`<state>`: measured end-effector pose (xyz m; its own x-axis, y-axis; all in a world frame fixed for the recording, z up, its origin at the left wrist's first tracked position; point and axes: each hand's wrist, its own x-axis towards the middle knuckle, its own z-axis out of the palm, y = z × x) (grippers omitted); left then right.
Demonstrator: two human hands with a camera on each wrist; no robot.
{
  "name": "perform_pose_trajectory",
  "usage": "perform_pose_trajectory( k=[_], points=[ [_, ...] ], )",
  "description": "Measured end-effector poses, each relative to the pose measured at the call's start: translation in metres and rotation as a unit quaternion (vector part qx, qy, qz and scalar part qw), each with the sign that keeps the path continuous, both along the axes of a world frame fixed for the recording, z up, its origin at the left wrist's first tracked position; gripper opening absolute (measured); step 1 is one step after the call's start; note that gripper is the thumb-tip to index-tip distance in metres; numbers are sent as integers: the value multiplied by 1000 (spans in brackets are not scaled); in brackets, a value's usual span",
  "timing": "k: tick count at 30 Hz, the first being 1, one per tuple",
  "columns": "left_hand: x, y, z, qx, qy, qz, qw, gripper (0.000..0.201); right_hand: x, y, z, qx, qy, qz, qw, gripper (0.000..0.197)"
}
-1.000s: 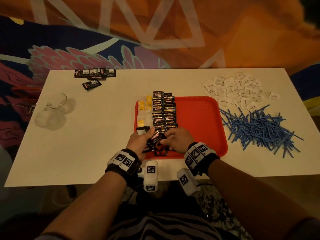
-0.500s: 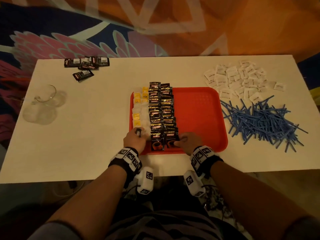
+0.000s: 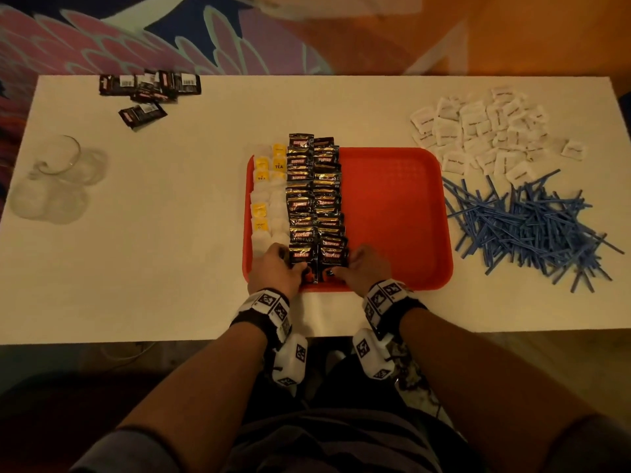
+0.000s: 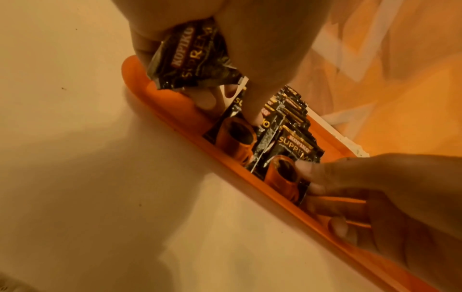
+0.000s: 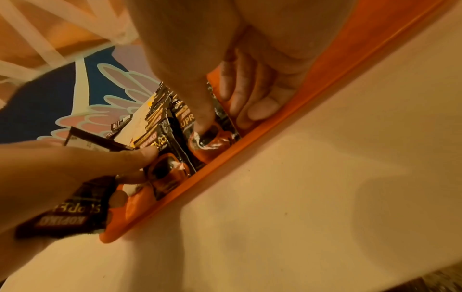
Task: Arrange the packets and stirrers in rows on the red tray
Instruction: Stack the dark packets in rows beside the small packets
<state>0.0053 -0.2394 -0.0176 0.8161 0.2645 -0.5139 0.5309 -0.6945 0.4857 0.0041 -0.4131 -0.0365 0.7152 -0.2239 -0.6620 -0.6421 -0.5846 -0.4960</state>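
A: Where exactly, the two rows of Kopiko sachets [image 3: 316, 199]?

B: On the left half of the red tray [image 3: 392, 199], overlapped like roof tiles, just beside the tea bags [image 3: 269, 186]. Front sachet of the left row [image 3: 302, 254] under the thumb of the left hand [image 3: 276, 271]. Front sachet of the right row [image 3: 333, 257] under the right hand [image 3: 365, 268].

A: And how to do this step well?

B: Press both front sachets flat, with light force only. Then slide them toward the near rim, to end both rows level. Push along the rows, never across; otherwise easy to fan out the overlap. After that, find a place for the spare Kopiko sachet [image 4: 190, 59], clamped in the curled fingers of the left hand. Probably one more tile at the front, if enough room there.

A: And the right hand, closed or not?

B: Thumb on the sachet, fingers bent down to the tray floor beside it. Pinching or only pressing: impossible to tell.

A: Anything else hidden or unclear?

B: Yes. Near edge of both rows, covered by the hands in the head view. Far ends of the rows, seemingly past the far rim, not sure. Print on the white packets [image 3: 478, 131], too small to read. Blue stirrers [image 3: 526, 227] in a loose heap on the table, right of the tray, not yet sorted. More dark sachets [image 3: 150, 87] at the far left corner, labels unreadable. Wrist views rather blurred.
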Motion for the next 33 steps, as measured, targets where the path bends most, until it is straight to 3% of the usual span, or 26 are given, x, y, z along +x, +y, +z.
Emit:
perform_pose_trajectory(
  k=[13,33],
  points=[
    [23,-6,-1,12,-27,16,999,49,29,4,-7,14,-62,-8,998,33],
    [16,-5,-5,-12,-41,25,999,50,25,-2,-3,31,-46,-12,998,39]
  ],
)
